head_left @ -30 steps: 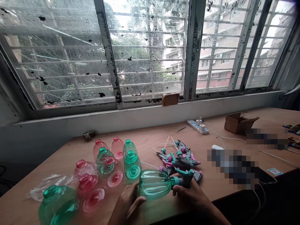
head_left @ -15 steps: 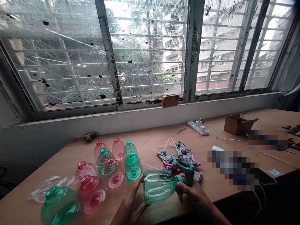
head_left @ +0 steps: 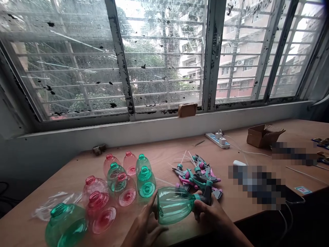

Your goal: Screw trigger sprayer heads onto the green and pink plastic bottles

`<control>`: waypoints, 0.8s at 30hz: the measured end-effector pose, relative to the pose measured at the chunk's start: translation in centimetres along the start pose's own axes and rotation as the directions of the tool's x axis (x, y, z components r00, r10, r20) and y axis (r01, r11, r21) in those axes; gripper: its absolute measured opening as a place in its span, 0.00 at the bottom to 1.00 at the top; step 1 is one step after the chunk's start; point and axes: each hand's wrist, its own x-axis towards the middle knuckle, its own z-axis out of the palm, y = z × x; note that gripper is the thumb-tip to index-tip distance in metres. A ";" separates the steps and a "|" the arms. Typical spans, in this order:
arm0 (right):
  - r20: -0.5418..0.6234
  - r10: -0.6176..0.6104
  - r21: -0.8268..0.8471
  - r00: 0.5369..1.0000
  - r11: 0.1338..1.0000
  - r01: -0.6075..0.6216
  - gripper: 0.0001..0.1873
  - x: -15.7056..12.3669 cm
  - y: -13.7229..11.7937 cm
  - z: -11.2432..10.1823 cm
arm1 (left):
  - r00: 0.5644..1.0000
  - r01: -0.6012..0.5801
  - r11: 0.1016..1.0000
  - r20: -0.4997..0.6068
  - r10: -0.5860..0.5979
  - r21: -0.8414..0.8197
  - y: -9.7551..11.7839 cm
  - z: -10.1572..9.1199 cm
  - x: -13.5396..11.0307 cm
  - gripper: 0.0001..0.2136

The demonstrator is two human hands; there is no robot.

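I hold a clear green plastic bottle (head_left: 173, 206) on its side just above the wooden table (head_left: 244, 144). My left hand (head_left: 145, 226) cups its base, fingers curled around it. My right hand (head_left: 212, 216) grips the teal spray-trigger head (head_left: 205, 193) fitted on the bottle's neck. A thin dip tube shows inside the bottle.
Several open green and pink bottles (head_left: 123, 181) stand to the left, with a plastic bag (head_left: 51, 206) beside them. A pile of spray heads (head_left: 199, 171) lies just behind my right hand. Farther right are a power strip (head_left: 217, 140), a cardboard box (head_left: 262, 135) and cables.
The bottle has been lifted slightly and turned so its base faces me more. My left hand shifted from beside the base to cupping it; my right hand stays on the trigger head.
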 end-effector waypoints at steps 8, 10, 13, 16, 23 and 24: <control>0.044 0.038 -0.006 0.998 0.999 -0.038 0.20 -0.1 -0.1 -0.1 | 0.996 0.084 0.995 0.005 -0.084 -0.044 -1.4 -0.2 0.2 0.27; 0.073 0.043 -0.008 0.996 0.999 -0.042 0.21 -0.1 -0.1 -0.1 | 0.996 0.089 0.995 0.024 -0.087 -0.050 -0.9 -0.5 0.3 0.22; 0.068 0.023 -0.006 0.997 1.000 -0.023 0.21 0.0 -0.1 -0.1 | 0.996 0.084 0.996 0.035 -0.082 -0.039 -0.1 -0.7 0.5 0.17; 0.017 -0.012 0.007 1.000 1.000 0.012 0.22 -0.1 -0.2 0.0 | 0.996 0.084 0.996 0.011 -0.084 -0.005 0.0 -0.4 0.5 0.18; -0.008 0.026 0.006 1.000 1.000 -0.026 0.23 -0.2 -0.1 0.0 | 0.996 -0.004 1.000 -0.091 0.004 0.001 -0.7 0.4 0.6 0.31; -0.011 0.040 0.002 0.999 0.999 -0.040 0.23 -0.2 -0.1 0.0 | 0.996 -0.009 1.000 -0.092 0.008 -0.003 -0.6 0.4 0.6 0.31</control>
